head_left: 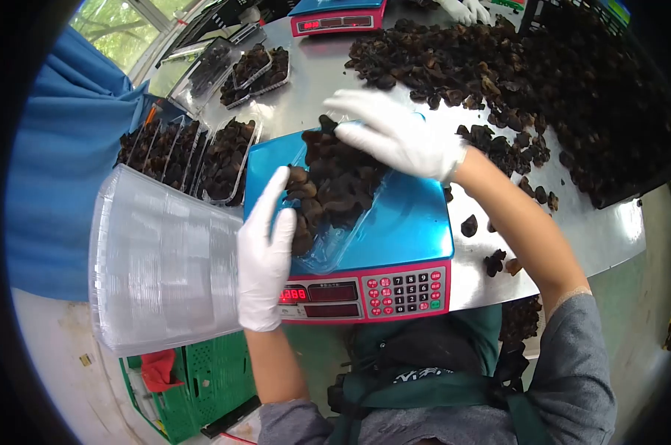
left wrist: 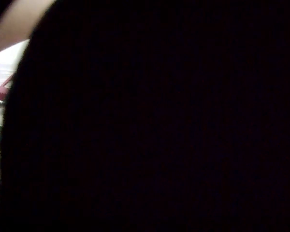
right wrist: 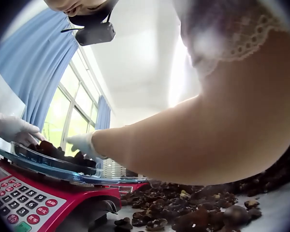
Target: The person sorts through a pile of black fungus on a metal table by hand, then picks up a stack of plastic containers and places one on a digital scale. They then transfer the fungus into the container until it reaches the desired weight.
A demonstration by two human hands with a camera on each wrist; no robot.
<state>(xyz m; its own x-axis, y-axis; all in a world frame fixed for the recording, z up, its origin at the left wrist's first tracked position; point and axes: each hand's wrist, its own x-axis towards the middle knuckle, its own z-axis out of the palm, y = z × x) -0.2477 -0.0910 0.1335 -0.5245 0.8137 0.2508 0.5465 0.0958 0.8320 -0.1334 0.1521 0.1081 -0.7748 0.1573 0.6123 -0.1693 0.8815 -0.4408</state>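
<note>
A clear plastic tray (head_left: 328, 256) heaped with dark dried fungus (head_left: 339, 178) rests on the blue plate of a red-framed scale (head_left: 413, 237). The white-gloved left hand (head_left: 265, 259) touches the tray's left side, fingers extended along the fungus. From the upper right, the gloved right hand (head_left: 398, 137) lies over the far end of the heap with its fingers extended. In the right wrist view, the left hand (right wrist: 12, 126) and right hand (right wrist: 84, 144) are on either side of the filled tray (right wrist: 53, 157). The left wrist view is almost wholly black.
Nested clear trays (head_left: 165, 259) stand left of the scale, filled trays (head_left: 228, 159) behind them. Loose fungus (head_left: 454, 59) covers the back right beside a black crate (head_left: 610, 200). Another scale (head_left: 335, 24) and another person's gloved hands (head_left: 465, 10) are at the far side.
</note>
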